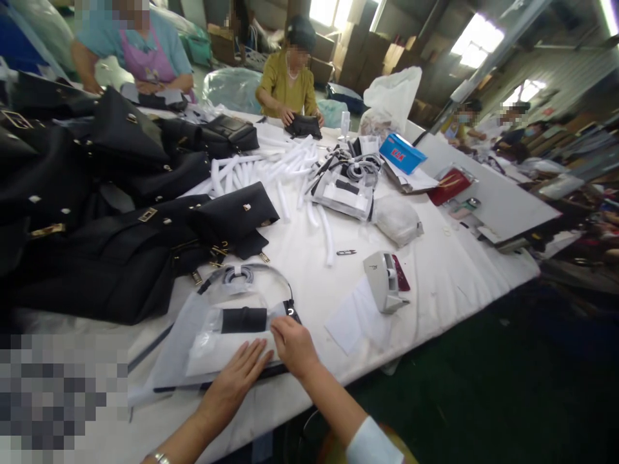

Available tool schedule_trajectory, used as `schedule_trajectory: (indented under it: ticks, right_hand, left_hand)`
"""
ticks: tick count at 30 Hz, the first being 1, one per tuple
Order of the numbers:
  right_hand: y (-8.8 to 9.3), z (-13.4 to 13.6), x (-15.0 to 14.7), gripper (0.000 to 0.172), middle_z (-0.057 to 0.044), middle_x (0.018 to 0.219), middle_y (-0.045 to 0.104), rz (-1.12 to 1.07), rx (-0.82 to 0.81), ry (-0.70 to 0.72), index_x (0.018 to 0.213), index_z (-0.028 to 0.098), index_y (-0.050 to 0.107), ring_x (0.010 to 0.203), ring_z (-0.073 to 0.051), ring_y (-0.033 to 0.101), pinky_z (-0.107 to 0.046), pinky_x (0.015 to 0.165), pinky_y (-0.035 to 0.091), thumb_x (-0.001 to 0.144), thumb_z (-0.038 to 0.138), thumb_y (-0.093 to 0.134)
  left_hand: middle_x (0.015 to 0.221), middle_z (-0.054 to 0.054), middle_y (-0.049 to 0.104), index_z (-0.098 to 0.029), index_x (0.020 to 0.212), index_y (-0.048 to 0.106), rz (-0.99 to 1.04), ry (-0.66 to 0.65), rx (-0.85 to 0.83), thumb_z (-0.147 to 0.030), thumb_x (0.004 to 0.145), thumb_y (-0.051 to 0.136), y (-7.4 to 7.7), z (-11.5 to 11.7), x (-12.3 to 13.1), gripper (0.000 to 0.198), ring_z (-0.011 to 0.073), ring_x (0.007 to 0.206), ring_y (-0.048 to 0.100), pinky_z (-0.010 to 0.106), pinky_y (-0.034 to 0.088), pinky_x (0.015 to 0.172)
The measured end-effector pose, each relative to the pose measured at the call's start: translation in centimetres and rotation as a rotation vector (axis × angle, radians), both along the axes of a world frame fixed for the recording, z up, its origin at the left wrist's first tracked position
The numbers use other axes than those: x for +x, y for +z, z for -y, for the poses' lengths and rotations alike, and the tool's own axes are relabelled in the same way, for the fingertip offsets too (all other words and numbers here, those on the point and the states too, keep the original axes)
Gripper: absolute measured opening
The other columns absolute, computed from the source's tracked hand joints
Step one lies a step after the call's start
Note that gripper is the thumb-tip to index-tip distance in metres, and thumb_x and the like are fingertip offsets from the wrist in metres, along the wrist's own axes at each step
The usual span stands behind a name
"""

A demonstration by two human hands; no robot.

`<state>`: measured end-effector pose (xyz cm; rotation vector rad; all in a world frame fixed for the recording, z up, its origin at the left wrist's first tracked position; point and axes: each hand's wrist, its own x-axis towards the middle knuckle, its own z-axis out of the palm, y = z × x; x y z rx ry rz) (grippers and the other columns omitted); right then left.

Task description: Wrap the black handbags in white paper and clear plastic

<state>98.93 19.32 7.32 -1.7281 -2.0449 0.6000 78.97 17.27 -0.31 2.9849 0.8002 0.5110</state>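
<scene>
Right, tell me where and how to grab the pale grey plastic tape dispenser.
Come from above with the right hand, thumb and fingers probably best across the middle of the pale grey plastic tape dispenser: that part is bulky and exposed, whereas a narrow tip juts right at its near end.

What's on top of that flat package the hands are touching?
On the flat package: a white strip and a black piece, with a grey coil at its far edge. The left hand and right hand hide whatever is under them.
</scene>
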Motion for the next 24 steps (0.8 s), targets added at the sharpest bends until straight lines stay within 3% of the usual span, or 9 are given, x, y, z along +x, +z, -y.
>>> schedule_trajectory:
  ticks: [3, 5, 7, 10, 11, 15, 20, 24]
  right_hand:
    - [-0.5, -6.1, -1.6, 0.039, -0.013, 0.127, 0.062, -0.06, -0.012, -0.085, 0.128, 0.016, 0.056, 0.118, -0.024, 0.055, -0.035, 0.102, 0.044, 0.089, 0.013, 0.061]
    - [-1.5, -9.6, -3.0, 0.055, -0.015, 0.127, 0.062, -0.105, -0.046, -0.121, 0.129, 0.015, 0.056, 0.117, -0.029, 0.055, -0.042, 0.101, 0.045, 0.078, 0.013, 0.075]
    - [-2.7, -12.2, -3.7, 0.046, -0.012, 0.112, 0.069, -0.168, -0.097, -0.161, 0.117, 0.016, 0.064, 0.107, -0.029, 0.06, -0.044, 0.096, 0.047, 0.073, 0.011, 0.078]
    - [-4.2, -14.2, -2.8, 0.013, -0.005, 0.089, 0.072, -0.307, -0.182, -0.248, 0.096, 0.016, 0.07, 0.09, -0.022, 0.066, -0.04, 0.088, 0.051, 0.084, 0.015, 0.069]
    - [-4.5, -14.4, -2.1, 0.008, -0.004, 0.086, 0.072, -0.362, -0.209, -0.277, 0.094, 0.015, 0.07, 0.085, -0.02, 0.067, -0.038, 0.084, 0.053, 0.088, 0.019, 0.066]
    - [-3.9, -13.7, 1.0, 0.027, -0.005, 0.089, 0.073, -0.581, -0.277, -0.353, 0.099, 0.012, 0.068, 0.078, -0.017, 0.07, -0.034, 0.073, 0.057, 0.093, 0.038, 0.062]
    - [-2.1, -11.3, 3.2, 0.047, -0.011, 0.089, 0.078, -0.768, -0.257, -0.365, 0.094, 0.012, 0.075, 0.082, -0.021, 0.073, -0.035, 0.078, 0.057, 0.08, 0.056, 0.069]
    - [-1.3, -9.8, 4.3, 0.051, -0.012, 0.087, 0.078, -0.824, -0.193, -0.399, 0.089, 0.013, 0.077, 0.081, -0.024, 0.073, -0.038, 0.079, 0.058, 0.075, 0.061, 0.07]
  left_hand:
    - [0.15, 0.011, 0.047, -0.017, 0.15, 0.035, -0.006, 0.021, 0.013, 0.001, 0.09, 0.029, -0.1, 0.1, -0.1, 0.064, 0.0248, 0.138, 0.044, 0.044, 0.049, 0.106]
    - [0.149, 0.01, 0.049, -0.019, 0.15, 0.036, -0.009, 0.028, 0.016, 0.0, 0.091, 0.029, 0.1, 0.2, 0.0, 0.062, 0.0242, 0.137, 0.045, 0.043, 0.05, 0.105]
    - [0.147, 0.01, 0.051, -0.019, 0.149, 0.038, -0.007, 0.024, 0.013, -0.002, 0.093, 0.03, 0.3, 0.1, 0.1, 0.059, 0.0238, 0.136, 0.047, 0.042, 0.051, 0.104]
    - [0.147, 0.011, 0.051, -0.02, 0.148, 0.039, 0.011, 0.02, -0.008, -0.005, 0.095, 0.032, 0.4, 0.1, 0.1, 0.056, 0.0238, 0.136, 0.047, 0.043, 0.052, 0.104]
    - [0.147, 0.011, 0.051, -0.02, 0.148, 0.039, 0.019, 0.024, -0.019, -0.005, 0.095, 0.032, 0.3, 0.1, 0.1, 0.056, 0.024, 0.136, 0.047, 0.043, 0.051, 0.105]
    - [0.147, 0.011, 0.051, -0.02, 0.148, 0.04, 0.054, 0.037, -0.05, -0.002, 0.093, 0.034, 0.0, 0.3, 0.2, 0.058, 0.0244, 0.136, 0.047, 0.044, 0.05, 0.106]
    - [0.15, 0.011, 0.047, -0.021, 0.149, 0.038, 0.079, 0.045, -0.058, 0.001, 0.092, 0.032, -0.3, 0.4, 0.2, 0.061, 0.0252, 0.14, 0.042, 0.045, 0.046, 0.109]
    - [0.15, 0.011, 0.048, -0.02, 0.15, 0.037, 0.084, 0.039, -0.058, -0.001, 0.094, 0.031, -0.2, 0.4, 0.1, 0.059, 0.0258, 0.139, 0.043, 0.046, 0.047, 0.108]
